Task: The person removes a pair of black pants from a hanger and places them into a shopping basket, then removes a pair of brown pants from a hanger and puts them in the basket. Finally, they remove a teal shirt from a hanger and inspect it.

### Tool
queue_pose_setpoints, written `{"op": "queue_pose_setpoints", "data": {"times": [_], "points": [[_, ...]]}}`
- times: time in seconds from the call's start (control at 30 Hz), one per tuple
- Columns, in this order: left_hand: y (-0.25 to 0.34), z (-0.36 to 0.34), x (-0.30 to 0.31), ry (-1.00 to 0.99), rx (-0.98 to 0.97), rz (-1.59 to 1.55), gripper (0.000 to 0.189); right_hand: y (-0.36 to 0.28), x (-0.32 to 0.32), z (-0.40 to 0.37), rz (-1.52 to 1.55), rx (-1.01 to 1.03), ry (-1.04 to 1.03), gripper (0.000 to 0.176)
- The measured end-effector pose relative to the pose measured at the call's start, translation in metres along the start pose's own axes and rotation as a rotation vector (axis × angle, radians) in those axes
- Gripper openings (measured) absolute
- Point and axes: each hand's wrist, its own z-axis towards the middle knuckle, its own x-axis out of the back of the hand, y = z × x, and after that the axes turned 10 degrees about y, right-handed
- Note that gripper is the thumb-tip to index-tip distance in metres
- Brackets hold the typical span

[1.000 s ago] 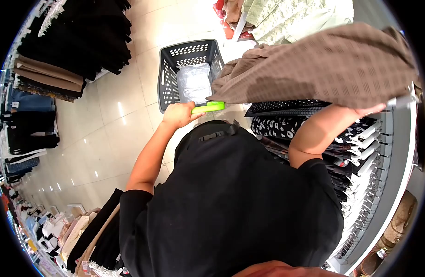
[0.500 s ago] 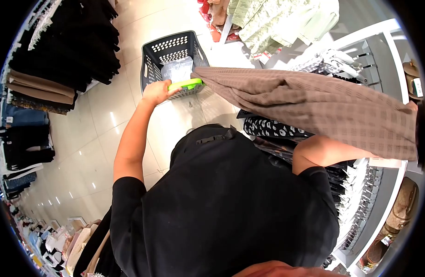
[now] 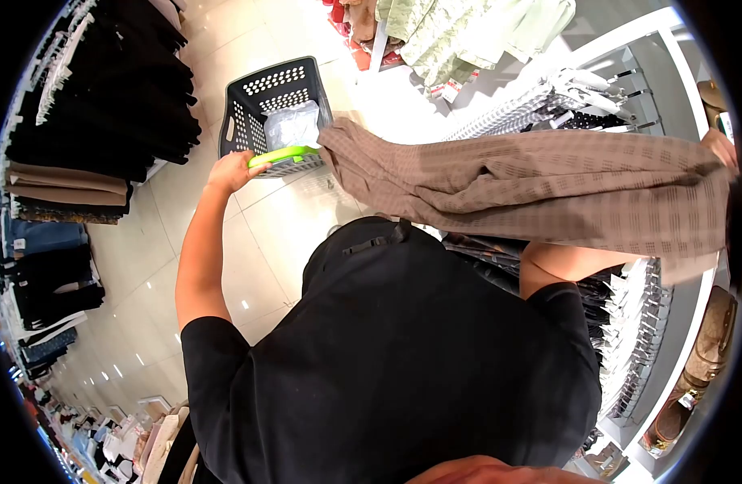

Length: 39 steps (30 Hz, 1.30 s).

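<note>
My left hand (image 3: 232, 172) is closed round the bright green handle (image 3: 282, 155) of a dark grey shopping basket (image 3: 274, 79). Inside the basket lies a clear plastic-wrapped package (image 3: 293, 126). At the far right edge of view, my right hand (image 3: 719, 148) grips the upper end of a long brown checked garment (image 3: 540, 181). The garment stretches across in front of my body, loosely folded, and its free end overlaps the tip of the green handle. It covers most of my right forearm.
Racks of black trousers (image 3: 96, 89) and jeans (image 3: 52, 239) line the left side. On my right stands a white-framed rack with hangers (image 3: 639, 339). Pale green clothes (image 3: 447, 36) hang ahead, and brown bags (image 3: 707, 339) sit at far right. Glossy tiles (image 3: 157, 274) cover the floor.
The basket and my left hand have shifted left in view. The garment's free end has loosened and spread, while its body sags nearer to me. More of my right hand shows.
</note>
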Motion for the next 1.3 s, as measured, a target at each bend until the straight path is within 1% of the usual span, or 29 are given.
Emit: {"op": "queue_pose_setpoints", "data": {"times": [0.13,0.27,0.37,0.43,0.5,0.57,0.63,0.7,0.73,0.77,0.8,0.83,0.87,0.9,0.97,1.0,1.03,1.1,1.13,1.17,1.23,1.3], "points": [[-0.014,-0.010,-0.005,0.018,0.004,-0.014,0.063,0.005,-0.001,0.008,-0.002,-0.017,0.000,0.057],[-0.027,-0.020,-0.005,0.016,0.032,0.013,0.066,0.022,0.007,0.015,0.006,-0.022,0.016,0.058],[-0.027,-0.030,-0.006,0.008,0.038,0.026,0.063,0.031,0.034,0.013,0.026,-0.015,0.065,0.059],[-0.022,-0.035,-0.003,-0.015,0.089,0.027,0.061,0.051,0.049,0.005,0.041,-0.026,0.119,0.059],[-0.020,-0.036,-0.005,-0.012,0.088,0.016,0.061,0.065,0.070,0.009,0.115,-0.076,0.122,0.057],[-0.013,-0.036,0.002,-0.072,0.120,-0.024,0.062,0.081,0.089,0.010,0.194,-0.125,0.151,0.056],[-0.015,-0.037,-0.005,-0.069,0.107,-0.027,0.061,0.092,0.105,0.006,0.269,-0.170,0.178,0.054],[-0.015,-0.034,-0.008,-0.006,0.111,-0.084,0.060,0.103,0.113,0.000,0.331,-0.212,0.198,0.053],[-0.012,-0.032,-0.004,0.027,0.019,-0.138,0.063,0.105,0.115,-0.005,0.337,-0.222,0.211,0.053],[-0.003,-0.028,-0.003,0.031,0.010,-0.137,0.063,0.108,0.113,-0.009,0.336,-0.227,0.211,0.052],[0.022,-0.025,0.007,0.213,-0.121,-0.272,0.066,0.111,0.104,-0.014,0.254,-0.230,0.306,0.051],[0.053,-0.021,0.018,0.392,-0.254,-0.408,0.070,0.117,0.094,-0.019,0.156,-0.189,0.250,0.048],[0.086,-0.017,0.038,0.456,-0.350,-0.496,0.073,0.124,0.085,-0.020,0.153,-0.180,0.247,0.048],[0.123,-0.014,0.060,0.520,-0.445,-0.583,0.076,0.130,0.078,-0.019,0.152,-0.223,0.189,0.045],[0.188,-0.015,0.089,0.617,-0.481,-0.956,0.084,0.141,0.063,-0.017,0.154,-0.307,0.065,0.042],[0.211,-0.017,0.096,0.630,-0.489,-1.087,0.091,0.143,0.049,-0.025,-0.004,-0.279,0.186,0.037],[0.230,-0.020,0.102,0.638,-0.495,-1.219,0.098,0.144,0.041,-0.018,-0.147,-0.291,0.059,0.041],[0.274,-0.042,0.119,0.425,-0.484,-1.666,0.113,0.152,0.043,-0.023,-0.597,-0.142,-0.007,0.053],[0.281,-0.045,0.124,0.346,-0.530,-1.733,0.116,0.148,0.053,-0.017,-0.744,0.030,-0.221,0.060],[0.288,-0.051,0.126,0.378,-0.554,-1.733,0.098,0.140,0.045,-0.031,-0.620,-0.277,0.096,0.060],[0.279,-0.054,0.117,0.325,-0.448,-1.546,0.066,0.138,0.055,-0.021,-0.700,-0.072,-0.210,0.046],[0.281,-0.051,0.116,0.407,-0.333,-1.660,0.039,0.139,0.044,-0.028,-0.665,-0.223,0.107,0.029]]}}
